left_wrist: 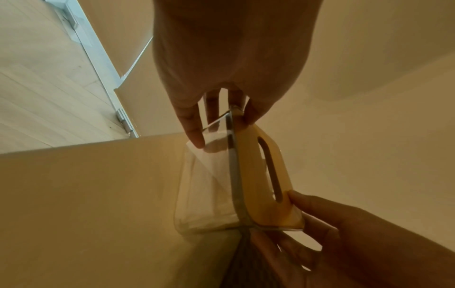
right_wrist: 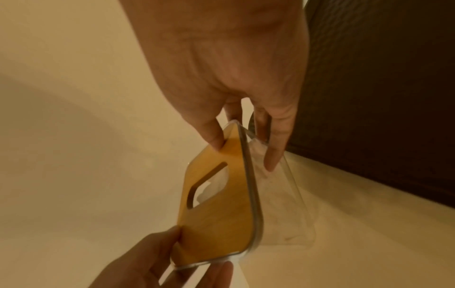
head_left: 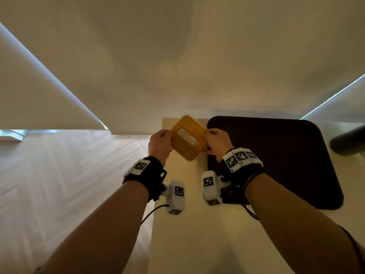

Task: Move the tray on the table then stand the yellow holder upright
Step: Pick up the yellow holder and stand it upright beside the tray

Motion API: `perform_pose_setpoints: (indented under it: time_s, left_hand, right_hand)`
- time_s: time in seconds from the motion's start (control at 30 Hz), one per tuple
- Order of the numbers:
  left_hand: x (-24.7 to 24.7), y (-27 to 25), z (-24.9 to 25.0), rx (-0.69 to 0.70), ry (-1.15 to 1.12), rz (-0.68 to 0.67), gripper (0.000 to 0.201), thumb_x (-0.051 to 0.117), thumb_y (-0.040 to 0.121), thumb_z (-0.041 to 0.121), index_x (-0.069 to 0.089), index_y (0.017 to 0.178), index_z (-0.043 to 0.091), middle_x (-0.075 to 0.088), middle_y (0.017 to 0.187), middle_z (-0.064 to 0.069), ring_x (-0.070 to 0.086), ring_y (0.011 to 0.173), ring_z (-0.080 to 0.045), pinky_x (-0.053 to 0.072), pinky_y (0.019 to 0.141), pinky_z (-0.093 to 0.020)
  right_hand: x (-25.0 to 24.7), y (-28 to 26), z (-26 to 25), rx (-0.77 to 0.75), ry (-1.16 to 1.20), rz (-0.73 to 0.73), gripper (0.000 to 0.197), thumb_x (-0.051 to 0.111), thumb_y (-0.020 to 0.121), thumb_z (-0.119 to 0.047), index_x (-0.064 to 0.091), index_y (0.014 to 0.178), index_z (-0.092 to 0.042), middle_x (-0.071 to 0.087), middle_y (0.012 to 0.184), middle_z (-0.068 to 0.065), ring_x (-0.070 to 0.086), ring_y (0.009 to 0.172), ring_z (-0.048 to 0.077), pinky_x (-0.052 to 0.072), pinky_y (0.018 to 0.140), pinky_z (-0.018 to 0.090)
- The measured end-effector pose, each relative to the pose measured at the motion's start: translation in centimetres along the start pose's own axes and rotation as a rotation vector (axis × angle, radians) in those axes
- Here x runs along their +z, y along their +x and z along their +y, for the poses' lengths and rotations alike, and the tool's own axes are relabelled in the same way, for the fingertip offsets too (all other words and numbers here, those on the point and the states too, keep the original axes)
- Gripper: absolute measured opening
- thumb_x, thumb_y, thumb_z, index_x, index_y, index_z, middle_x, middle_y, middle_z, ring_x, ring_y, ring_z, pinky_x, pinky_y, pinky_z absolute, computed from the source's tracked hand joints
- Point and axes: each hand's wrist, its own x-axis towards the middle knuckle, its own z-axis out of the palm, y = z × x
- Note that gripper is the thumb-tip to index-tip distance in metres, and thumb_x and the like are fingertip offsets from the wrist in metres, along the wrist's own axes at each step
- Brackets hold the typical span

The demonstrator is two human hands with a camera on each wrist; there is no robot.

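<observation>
both hands pinch opposite corners of the yellow holder [head_left: 187,137] above the table [head_left: 189,224], left hand [head_left: 160,144] and right hand [head_left: 217,143], thumbs on its stiff lid, fingers on the clear, probably light, slippery body, beside the dark tray [head_left: 280,155].

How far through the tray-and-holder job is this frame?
Tray step looks done: the dark tray lies flat on the table, untouched. In hand: the left hand and right hand grip opposite corners of the yellow holder, which is tilted, its clear body near the table. Left: setting it upright and letting go.
</observation>
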Motion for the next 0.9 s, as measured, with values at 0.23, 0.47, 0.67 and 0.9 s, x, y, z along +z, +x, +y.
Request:
perform_pose_setpoints:
  time_s: [0.23,0.47,0.67,0.9]
  left_hand:
    - [-0.4,4.3,0.4,-0.016,0.072,-0.005,0.018,0.048,0.085,0.027,0.066,0.087,0.025,0.065,0.083,0.001,0.059,0.085,-0.025,0.054,0.091,-0.054]
    - [-0.7,5.6,0.7,0.004,0.087,-0.008,0.021,0.046,0.086,0.028,0.065,0.090,0.024,0.064,0.084,0.000,0.059,0.087,-0.027,0.053,0.091,-0.055]
    - [-0.7,5.4,0.3,0.057,0.120,0.031,0.035,0.046,0.090,0.033,0.060,0.117,0.015,0.065,0.113,-0.007,0.060,0.100,-0.027,0.051,0.093,-0.048]
    - [0.2,1.6,-2.4,-0.139,-0.077,0.107,0.041,0.060,0.087,0.033,0.049,0.123,0.016,0.061,0.112,-0.009,0.061,0.087,-0.020,0.056,0.084,-0.044]
  right_hand:
    - [2.1,3.0,-1.1,0.070,0.027,0.014,0.035,0.059,0.089,-0.020,0.059,0.123,-0.010,0.060,0.110,0.008,0.059,0.106,0.028,0.059,0.084,0.047]
    - [2.7,4.2,-1.5,0.053,0.005,0.000,0.037,0.057,0.089,-0.021,0.059,0.124,-0.011,0.055,0.089,-0.002,0.054,0.098,0.023,0.059,0.079,0.041]
    - [2.5,4.6,-1.2,-0.020,-0.127,0.053,0.042,0.058,0.086,-0.027,0.058,0.126,-0.016,0.060,0.112,0.003,0.056,0.103,0.023,0.055,0.086,0.041]
    - [2.4,4.9,-2.0,-0.278,-0.246,0.101,0.038,0.054,0.089,-0.013,0.057,0.127,-0.018,0.057,0.127,0.007,0.055,0.108,0.016,0.047,0.091,0.028]
